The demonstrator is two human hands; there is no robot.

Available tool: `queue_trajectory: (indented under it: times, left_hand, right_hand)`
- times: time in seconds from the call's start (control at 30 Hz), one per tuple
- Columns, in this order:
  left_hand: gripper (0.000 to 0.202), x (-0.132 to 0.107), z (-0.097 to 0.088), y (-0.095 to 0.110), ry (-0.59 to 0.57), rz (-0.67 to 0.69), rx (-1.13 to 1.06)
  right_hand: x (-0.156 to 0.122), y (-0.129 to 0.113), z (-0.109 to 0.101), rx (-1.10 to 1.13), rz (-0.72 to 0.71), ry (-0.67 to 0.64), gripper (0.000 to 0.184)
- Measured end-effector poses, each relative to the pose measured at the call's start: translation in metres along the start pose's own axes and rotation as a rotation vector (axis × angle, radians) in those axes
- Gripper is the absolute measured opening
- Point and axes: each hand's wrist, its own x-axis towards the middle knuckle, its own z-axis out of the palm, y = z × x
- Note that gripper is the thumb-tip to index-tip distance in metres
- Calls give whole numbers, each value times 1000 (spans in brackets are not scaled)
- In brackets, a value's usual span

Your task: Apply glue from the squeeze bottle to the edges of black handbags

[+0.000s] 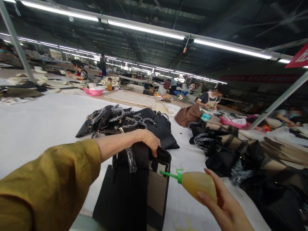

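My left hand (149, 141) reaches across a black handbag (122, 195) and is closed on the top edge of its side, where a beige inner face shows. The handbag's handle is wrapped in clear plastic. In my right hand (223, 202) is a squeeze bottle (198, 185) of yellowish liquid with a green nozzle. The nozzle tip points left, at the handbag's beige part just below my left hand. Whether the tip touches the surface, I cannot tell. Behind the handbag lies a pile of black handbags (125, 118) with plastic-wrapped handles.
On the right are more black bags (228, 150), a stack of brown sheets (281, 150) and a brown cloth bundle (189, 115). A pink basin (93, 91) stands at the back left of the white table (48, 128). A metal post (279, 99) slants at the right. Several people work farther off.
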Motion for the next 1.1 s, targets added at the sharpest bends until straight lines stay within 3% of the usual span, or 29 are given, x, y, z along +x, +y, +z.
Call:
queue_trajectory:
  times: [0.2,0.5,0.8,1.1]
  left_hand:
    - [30,1,-1,-2,-6,-10,-13]
    - [33,6,0,-3,-19,-3,-11]
    - [29,11,1,-2,-22,-10,-8]
    - [29,14,-1,0,-26,-12,21]
  right_hand:
    - [5,-19,-21,-25,9,126,74]
    - [9,-34,-17,-46,0,245,70]
    - [11,-23,-20,-130,-193,224,54]
    - [4,-16,-21,-272,-494,46,36]
